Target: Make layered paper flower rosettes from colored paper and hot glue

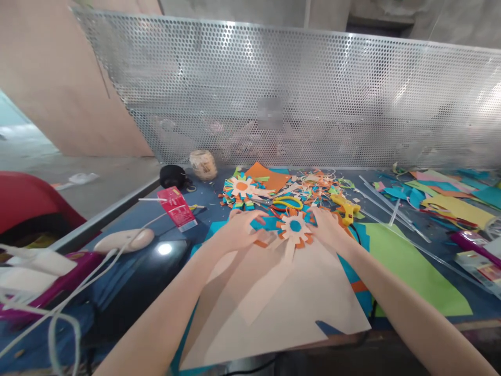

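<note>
A paper flower (295, 225) with cream petals, a blue centre and orange tips beneath shows between my hands. My right hand (327, 226) has its fingers curled at the flower's right edge, gripping it there. To the left, my left hand (243, 228) is curved with thumb and fingers apart, and no object shows between them. Below both hands lies a large cream paper sheet (282, 308), with a cream strip (262, 292) across it. Another paper flower (241, 186), with an orange centre, rests farther back. Yellow-handled scissors (287, 202) lie just behind the nearer flower.
A yellow glue gun (346, 209) sits right of my right hand. Paper scraps (313, 188) pile up behind. Green paper (415, 271) and clear sticks (391, 209) lie right. A black phone (144, 292), red packet (178, 209) and white cables (78, 287) occupy the left. Perforated metal (219, 78) borders the back.
</note>
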### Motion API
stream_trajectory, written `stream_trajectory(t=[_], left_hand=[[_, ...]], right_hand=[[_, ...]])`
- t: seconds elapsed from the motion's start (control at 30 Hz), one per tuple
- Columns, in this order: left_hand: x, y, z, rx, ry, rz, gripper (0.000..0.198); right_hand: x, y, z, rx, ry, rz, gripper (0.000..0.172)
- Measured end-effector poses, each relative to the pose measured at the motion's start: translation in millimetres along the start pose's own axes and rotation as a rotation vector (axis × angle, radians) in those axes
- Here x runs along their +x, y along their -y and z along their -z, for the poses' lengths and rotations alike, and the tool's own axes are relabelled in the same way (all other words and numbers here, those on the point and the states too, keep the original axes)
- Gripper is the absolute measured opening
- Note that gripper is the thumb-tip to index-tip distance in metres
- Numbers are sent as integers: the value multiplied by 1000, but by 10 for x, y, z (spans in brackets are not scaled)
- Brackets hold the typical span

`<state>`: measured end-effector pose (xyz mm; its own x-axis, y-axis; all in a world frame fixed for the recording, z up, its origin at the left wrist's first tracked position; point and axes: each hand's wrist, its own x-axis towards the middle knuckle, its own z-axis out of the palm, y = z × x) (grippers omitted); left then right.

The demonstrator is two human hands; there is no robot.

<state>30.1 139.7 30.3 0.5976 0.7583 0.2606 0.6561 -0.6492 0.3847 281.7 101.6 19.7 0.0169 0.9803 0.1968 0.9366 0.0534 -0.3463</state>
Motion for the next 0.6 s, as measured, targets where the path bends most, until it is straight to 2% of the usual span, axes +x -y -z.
stream_trajectory(t=[0.13, 0.3, 0.4, 0.6], left_hand=[[-16, 37, -52, 121, 81, -44, 29], [12, 3, -123, 132, 29, -50, 28], [28, -58, -170, 93, 8, -4, 31], [50, -193, -276, -120, -49, 153, 40]], right_hand=[[46, -49, 30, 152, -21, 23, 31], [55, -107, -11, 257, -81, -35, 30], [46, -97, -39, 285, -102, -60, 27], [3, 26, -4, 404, -107, 8, 23]])
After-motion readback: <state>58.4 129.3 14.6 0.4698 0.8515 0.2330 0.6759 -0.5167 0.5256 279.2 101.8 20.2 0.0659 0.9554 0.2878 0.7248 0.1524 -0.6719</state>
